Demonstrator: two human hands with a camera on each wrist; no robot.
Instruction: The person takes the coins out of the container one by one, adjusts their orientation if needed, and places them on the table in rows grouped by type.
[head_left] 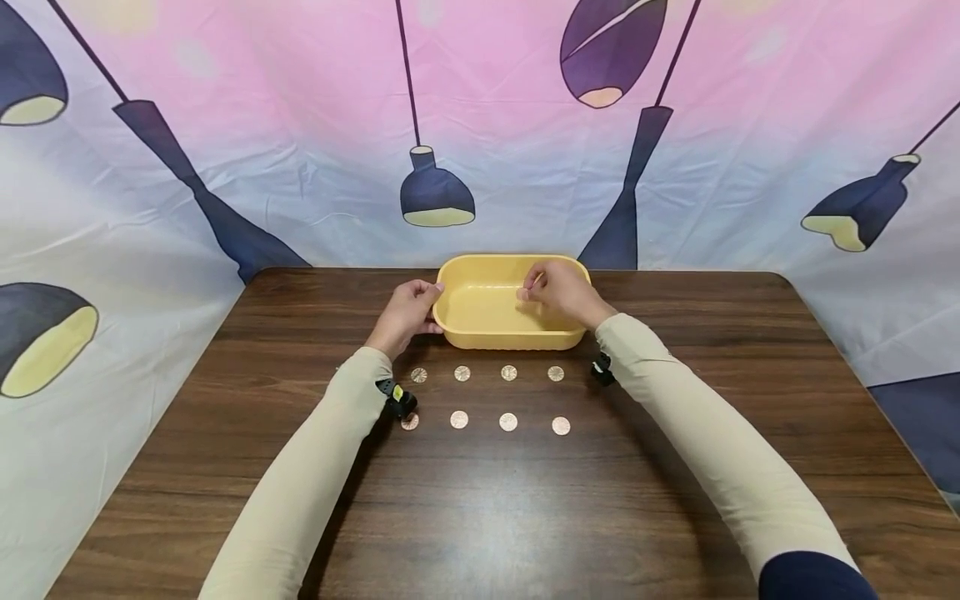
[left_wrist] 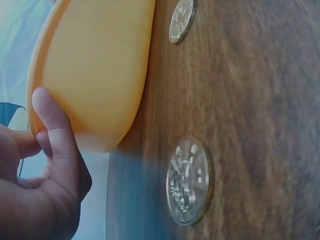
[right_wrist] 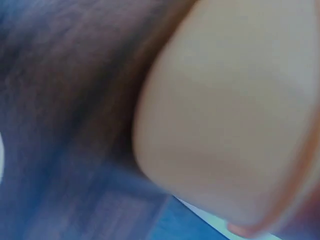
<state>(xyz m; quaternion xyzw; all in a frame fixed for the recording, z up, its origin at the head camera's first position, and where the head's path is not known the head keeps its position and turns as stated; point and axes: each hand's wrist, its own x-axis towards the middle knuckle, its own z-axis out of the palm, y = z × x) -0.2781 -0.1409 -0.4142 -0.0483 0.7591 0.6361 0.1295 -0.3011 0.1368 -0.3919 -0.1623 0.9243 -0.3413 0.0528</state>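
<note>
A yellow plastic tub point(head_left: 491, 341) stands at the far side of the table. My left hand point(head_left: 408, 312) grips the tub's left end, and the left wrist view shows the thumb and fingers point(left_wrist: 55, 120) pinching its rim. Over the inside of the tub, at its right, is my right hand point(head_left: 562, 292), its fingers curled and fingertips close together. I cannot tell whether something small is between them. In the right wrist view the tub's outer wall point(right_wrist: 225, 110) fills much of the picture, blurred, and the hand is mostly hidden behind it.
Several round, shiny coins lie in two rows in front of the tub, among them a back-row coin point(head_left: 509, 372) and a front-row coin point(head_left: 508, 422). My left wrist overlaps the front-left coin point(head_left: 409, 422). A printed cloth point(head_left: 337, 200) hangs behind the dark wooden table point(head_left: 480, 517).
</note>
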